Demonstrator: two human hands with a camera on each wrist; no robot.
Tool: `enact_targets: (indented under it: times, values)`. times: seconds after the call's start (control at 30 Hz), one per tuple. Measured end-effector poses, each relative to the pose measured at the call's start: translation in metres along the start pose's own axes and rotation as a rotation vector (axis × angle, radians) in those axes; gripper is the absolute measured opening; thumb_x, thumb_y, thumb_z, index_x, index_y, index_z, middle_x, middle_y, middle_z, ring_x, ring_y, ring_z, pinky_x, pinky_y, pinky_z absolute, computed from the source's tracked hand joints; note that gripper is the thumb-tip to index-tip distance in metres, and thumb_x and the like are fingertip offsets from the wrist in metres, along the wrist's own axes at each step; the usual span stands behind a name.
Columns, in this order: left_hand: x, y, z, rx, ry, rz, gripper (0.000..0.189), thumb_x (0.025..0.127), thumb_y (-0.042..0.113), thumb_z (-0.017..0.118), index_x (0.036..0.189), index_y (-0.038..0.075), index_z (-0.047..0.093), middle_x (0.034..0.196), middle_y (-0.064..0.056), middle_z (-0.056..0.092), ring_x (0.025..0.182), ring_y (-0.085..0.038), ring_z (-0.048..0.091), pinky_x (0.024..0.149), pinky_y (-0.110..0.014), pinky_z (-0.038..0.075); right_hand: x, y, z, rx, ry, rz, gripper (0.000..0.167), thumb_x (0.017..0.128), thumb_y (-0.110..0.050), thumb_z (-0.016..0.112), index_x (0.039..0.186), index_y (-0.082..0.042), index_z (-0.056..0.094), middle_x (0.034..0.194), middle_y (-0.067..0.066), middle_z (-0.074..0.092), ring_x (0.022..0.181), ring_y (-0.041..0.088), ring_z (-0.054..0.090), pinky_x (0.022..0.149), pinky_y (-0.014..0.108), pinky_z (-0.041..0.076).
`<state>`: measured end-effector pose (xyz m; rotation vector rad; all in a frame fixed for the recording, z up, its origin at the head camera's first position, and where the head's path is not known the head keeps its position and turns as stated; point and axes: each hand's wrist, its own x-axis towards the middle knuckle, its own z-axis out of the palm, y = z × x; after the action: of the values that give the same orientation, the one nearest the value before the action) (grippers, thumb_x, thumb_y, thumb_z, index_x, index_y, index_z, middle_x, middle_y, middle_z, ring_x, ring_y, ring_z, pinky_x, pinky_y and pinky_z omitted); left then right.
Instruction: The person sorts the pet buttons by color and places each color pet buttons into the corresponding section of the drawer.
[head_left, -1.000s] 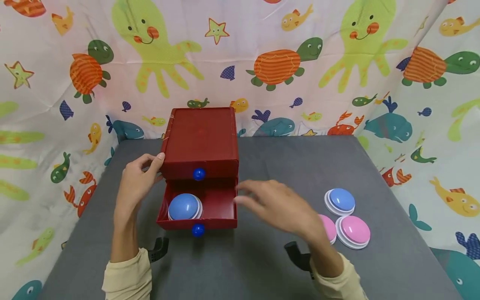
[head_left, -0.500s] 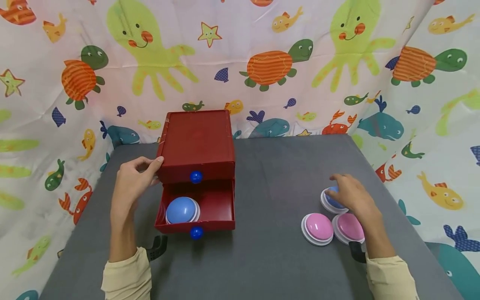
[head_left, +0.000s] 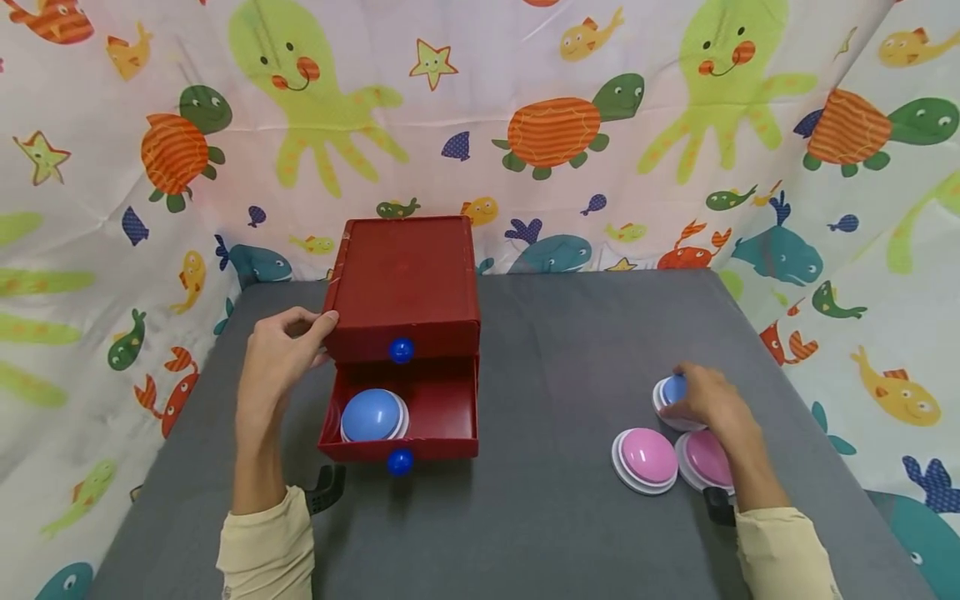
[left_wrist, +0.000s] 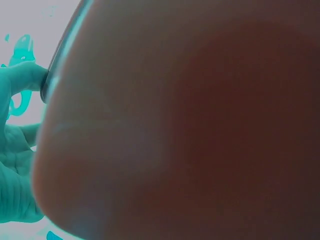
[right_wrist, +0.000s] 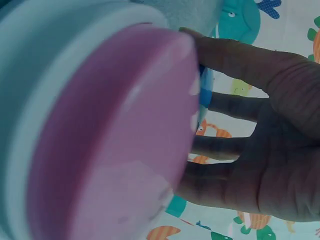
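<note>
A red two-drawer box (head_left: pixel 405 271) stands left of centre with its lower drawer (head_left: pixel 442 417) pulled out. Inside that drawer lies a blue push button (head_left: pixel 372 415) on a white base. My left hand (head_left: pixel 279 354) grips the box's left front corner, thumb on the top edge; in the left wrist view the box wall (left_wrist: pixel 200 125) fills most of the picture. My right hand (head_left: pixel 716 408) holds a second blue push button (head_left: pixel 672 390) at the right, covering part of it. Close by it are a pink push button (head_left: pixel 648 455) and another pink push button (head_left: pixel 705 458), partly under the right wrist.
Blue ball knobs (head_left: pixel 401 350) stick out from the drawer fronts. The grey table (head_left: pixel 555 517) runs between the box and the loose buttons. A curtain (head_left: pixel 480 100) printed with sea animals hangs behind and along both sides.
My right hand has moved from beside the open drawer to the right and taken hold of the loose blue push button. The left hand keeps its grip on the box.
</note>
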<state>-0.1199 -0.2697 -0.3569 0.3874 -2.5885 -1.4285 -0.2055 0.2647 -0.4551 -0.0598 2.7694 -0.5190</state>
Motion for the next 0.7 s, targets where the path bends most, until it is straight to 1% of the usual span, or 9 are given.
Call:
enact_targets:
  times: [0.1, 0.2, 0.3, 0.4, 0.53, 0.7]
  values:
    - [0.001, 0.003, 0.001, -0.017, 0.01, -0.012, 0.058, 0.103, 0.052, 0.057, 0.128, 0.0, 0.067, 0.136, -0.024, 0.065, 0.122, -0.039, 0.065, 0.092, -0.038, 0.058, 0.002, -0.001, -0.003, 0.01, 0.01, 0.009, 0.075, 0.083, -0.022, 0.085, 0.14, 0.011, 0.051, 0.13, 0.04, 0.055, 0.115, 0.054, 0.053, 0.091, 0.065, 0.055]
    - [0.002, 0.004, 0.001, -0.022, 0.025, -0.028, 0.057, 0.103, 0.051, 0.058, 0.128, 0.0, 0.068, 0.136, -0.024, 0.066, 0.122, -0.039, 0.065, 0.094, -0.039, 0.058, 0.001, -0.006, -0.005, 0.038, 0.026, 0.02, 0.076, 0.083, -0.026, 0.085, 0.14, 0.012, 0.051, 0.13, 0.039, 0.054, 0.115, 0.053, 0.051, 0.092, 0.064, 0.055]
    - [0.002, 0.004, 0.002, -0.019, 0.037, -0.035, 0.057, 0.103, 0.051, 0.058, 0.127, 0.001, 0.068, 0.136, -0.024, 0.066, 0.12, -0.039, 0.066, 0.093, -0.04, 0.058, -0.004, -0.013, -0.008, 0.061, 0.071, 0.02, 0.079, 0.083, -0.029, 0.085, 0.142, 0.011, 0.049, 0.13, 0.038, 0.053, 0.116, 0.053, 0.05, 0.093, 0.064, 0.055]
    - [0.002, 0.004, 0.002, -0.024, 0.039, -0.034, 0.056, 0.103, 0.051, 0.058, 0.126, 0.001, 0.069, 0.134, -0.024, 0.067, 0.117, -0.038, 0.068, 0.092, -0.038, 0.059, -0.012, -0.025, -0.013, 0.062, 0.122, -0.004, 0.082, 0.082, -0.031, 0.086, 0.144, 0.009, 0.049, 0.13, 0.037, 0.051, 0.117, 0.054, 0.05, 0.093, 0.065, 0.057]
    - [0.004, 0.004, 0.002, -0.038, 0.033, -0.036, 0.057, 0.102, 0.051, 0.059, 0.126, 0.0, 0.07, 0.135, -0.024, 0.067, 0.117, -0.038, 0.068, 0.09, -0.034, 0.059, -0.029, -0.048, -0.024, 0.063, 0.151, -0.079, 0.086, 0.08, -0.035, 0.088, 0.146, 0.005, 0.049, 0.131, 0.034, 0.053, 0.118, 0.053, 0.052, 0.087, 0.061, 0.061]
    - [0.003, 0.004, 0.003, -0.039, 0.039, -0.051, 0.058, 0.102, 0.052, 0.059, 0.128, 0.001, 0.069, 0.137, -0.023, 0.066, 0.121, -0.039, 0.067, 0.09, -0.034, 0.058, -0.054, -0.08, -0.039, 0.102, 0.15, -0.206, 0.089, 0.081, -0.04, 0.087, 0.149, 0.001, 0.045, 0.137, 0.032, 0.055, 0.12, 0.051, 0.056, 0.088, 0.06, 0.062]
